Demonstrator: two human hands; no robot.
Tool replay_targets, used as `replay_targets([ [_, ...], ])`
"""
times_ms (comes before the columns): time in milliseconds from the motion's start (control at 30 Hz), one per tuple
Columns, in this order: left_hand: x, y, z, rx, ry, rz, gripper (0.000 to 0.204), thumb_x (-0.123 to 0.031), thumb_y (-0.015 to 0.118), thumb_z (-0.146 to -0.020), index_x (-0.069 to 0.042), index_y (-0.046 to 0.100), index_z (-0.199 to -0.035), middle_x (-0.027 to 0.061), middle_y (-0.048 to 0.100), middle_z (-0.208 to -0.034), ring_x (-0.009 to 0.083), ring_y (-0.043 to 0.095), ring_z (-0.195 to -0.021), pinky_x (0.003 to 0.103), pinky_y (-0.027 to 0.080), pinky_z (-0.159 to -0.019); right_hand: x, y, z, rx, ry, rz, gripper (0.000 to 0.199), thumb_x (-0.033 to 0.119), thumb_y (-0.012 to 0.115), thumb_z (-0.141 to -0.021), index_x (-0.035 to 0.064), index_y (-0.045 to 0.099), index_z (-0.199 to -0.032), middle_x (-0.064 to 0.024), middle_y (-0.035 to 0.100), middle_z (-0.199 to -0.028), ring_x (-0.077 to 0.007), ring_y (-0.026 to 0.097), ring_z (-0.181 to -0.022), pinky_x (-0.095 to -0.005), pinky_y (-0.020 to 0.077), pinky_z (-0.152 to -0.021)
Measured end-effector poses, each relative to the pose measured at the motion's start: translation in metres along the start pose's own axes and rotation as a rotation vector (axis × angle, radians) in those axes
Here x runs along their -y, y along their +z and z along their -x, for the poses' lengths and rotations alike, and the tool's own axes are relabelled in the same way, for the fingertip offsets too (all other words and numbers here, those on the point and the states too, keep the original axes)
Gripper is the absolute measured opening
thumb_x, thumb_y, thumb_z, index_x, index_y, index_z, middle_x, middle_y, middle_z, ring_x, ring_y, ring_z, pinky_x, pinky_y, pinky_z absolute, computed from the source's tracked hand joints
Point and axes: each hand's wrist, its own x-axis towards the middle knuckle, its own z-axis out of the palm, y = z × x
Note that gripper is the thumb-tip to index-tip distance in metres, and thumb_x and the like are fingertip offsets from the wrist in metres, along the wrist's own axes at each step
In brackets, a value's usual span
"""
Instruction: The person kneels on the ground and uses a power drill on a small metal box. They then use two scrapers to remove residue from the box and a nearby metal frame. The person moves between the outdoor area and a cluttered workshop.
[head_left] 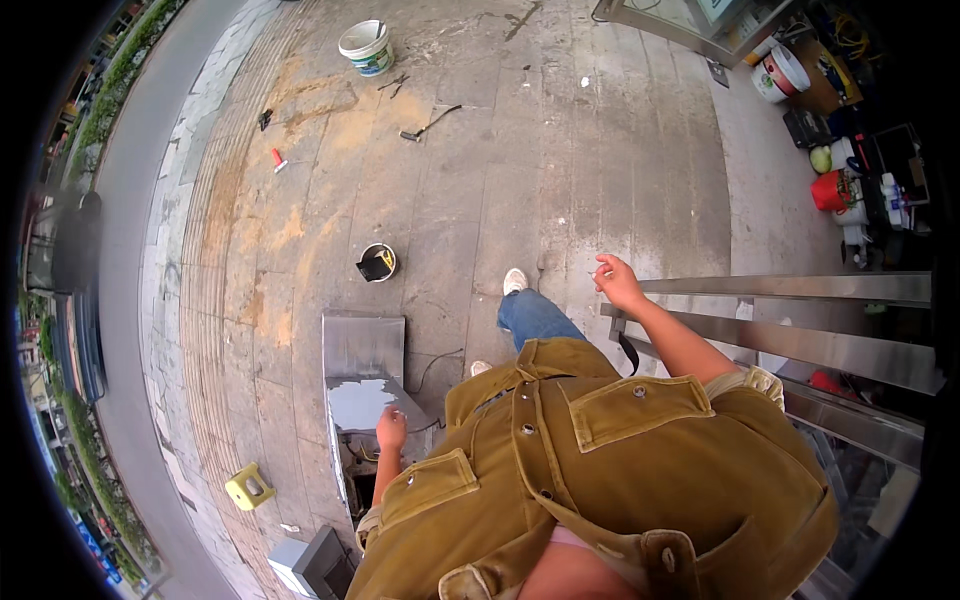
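Two hands spread wide, one on steel, one on the box.

Your right hand [618,283] closes around the steel rail [790,288], likely for balance; your left hand [391,429], fingers curled, rests on the metal box [365,360]. A small paint can [377,262] and white bucket [366,46] sit on the pavement [500,180] ahead, with scattered tools between.

Head-high fisheye, seemingly straight down.
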Motion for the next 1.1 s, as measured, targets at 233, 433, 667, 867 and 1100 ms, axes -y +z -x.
replay_targets([
  [233, -0.259, -0.026, -0.187, -0.002, 0.119, 0.04, 0.025, -0.01, 0.054, -0.085, -0.001, 0.059, -0.108, 0.0157, 0.065, -0.089, 0.0222, 0.066, -0.072, 0.034, 0.052, -0.068, -0.068, -0.109, -0.187, -0.248, 0.265, 0.023, 0.044, 0.017, 0.068, -0.074, 0.0039, 0.057, -0.115, -0.0107, 0.064, -0.086, -0.0241, 0.064, -0.085, -0.0349, 0.0498, -0.076],
  [433, -0.497, -0.013, -0.301, 0.241, 0.325, 0.002, 0.025, -0.008, 0.055, -0.084, 0.004, 0.059, -0.105, 0.0125, 0.065, -0.087, 0.0171, 0.063, -0.067, 0.028, 0.052, -0.06, -0.028, -0.219, -0.238, -0.396, 0.267, -0.268, 0.044, 0.01, 0.063, -0.082, -0.0027, 0.049, -0.121, -0.0098, 0.061, -0.085, -0.0155, 0.062, -0.062, -0.0301, 0.05, -0.058],
  [667, -0.766, 0.042, -0.408, 0.487, 0.516, -0.4, 0.022, -0.003, 0.055, -0.081, 0.004, 0.058, -0.102, 0.0135, 0.065, -0.086, 0.0199, 0.064, -0.065, 0.031, 0.053, -0.053, -0.01, -0.344, -0.245, -0.71, 0.219, -0.413, 0.04, 0.009, 0.061, -0.084, -0.0006, 0.05, -0.121, -0.0072, 0.061, -0.087, -0.0132, 0.061, -0.068, -0.0281, 0.0489, -0.063],
  [867, -1.029, 0.174, -0.478, 0.584, 0.733, -0.666, 0.023, 0.0, 0.057, -0.078, 0.003, 0.059, -0.101, 0.0121, 0.065, -0.086, 0.0192, 0.063, -0.066, 0.033, 0.054, -0.049, -0.045, -0.477, -0.24, -0.976, 0.341, -0.549, 0.037, 0.007, 0.06, -0.085, -0.0007, 0.05, -0.119, -0.0053, 0.059, -0.087, -0.0118, 0.06, -0.069, -0.0273, 0.0488, -0.062],
  [1100, -1.343, 0.364, -0.43, 0.676, 0.973, -0.719, 0.023, -0.008, 0.06, -0.081, -0.002, 0.059, -0.103, 0.0117, 0.066, -0.088, 0.0203, 0.065, -0.067, 0.032, 0.054, -0.055, -0.107, -0.579, -0.217, -1.273, 0.674, -0.782, 0.035, 0.008, 0.062, -0.084, -0.0016, 0.052, -0.116, -0.0059, 0.058, -0.085, -0.014, 0.062, -0.068, -0.0261, 0.0512, -0.059],
])
